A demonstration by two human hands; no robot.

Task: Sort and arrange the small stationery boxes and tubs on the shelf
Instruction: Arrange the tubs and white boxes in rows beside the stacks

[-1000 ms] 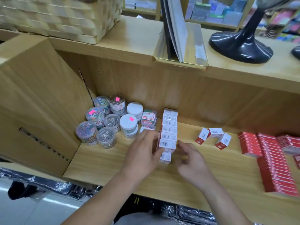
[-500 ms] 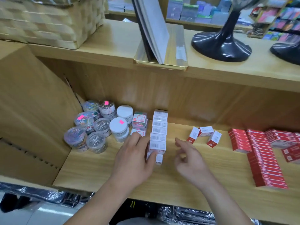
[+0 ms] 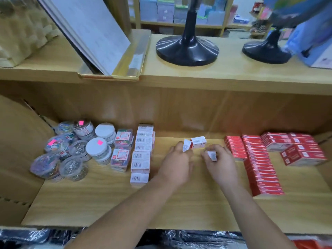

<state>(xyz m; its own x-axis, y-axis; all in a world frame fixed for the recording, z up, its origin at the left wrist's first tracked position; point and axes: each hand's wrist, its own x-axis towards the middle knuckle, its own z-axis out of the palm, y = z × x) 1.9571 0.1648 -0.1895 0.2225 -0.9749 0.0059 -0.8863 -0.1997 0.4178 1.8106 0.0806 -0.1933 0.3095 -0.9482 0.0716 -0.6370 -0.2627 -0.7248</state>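
Left hand (image 3: 177, 163) now past box row (image 3: 142, 151), round half-hidden small box (image 3: 186, 145); right hand (image 3: 220, 165) round another box (image 3: 212, 155).

Woven basket (image 3: 21, 29) blurred and cut off at top left, blue carton (image 3: 310, 31) smeared and cropped at top right, white box (image 3: 212, 155) mostly buried in curled right hand (image 3: 221, 166), grip of left hand (image 3: 177, 166) on tilted box (image 3: 186, 145) hidden, barcode print (image 3: 141, 155) unreadable
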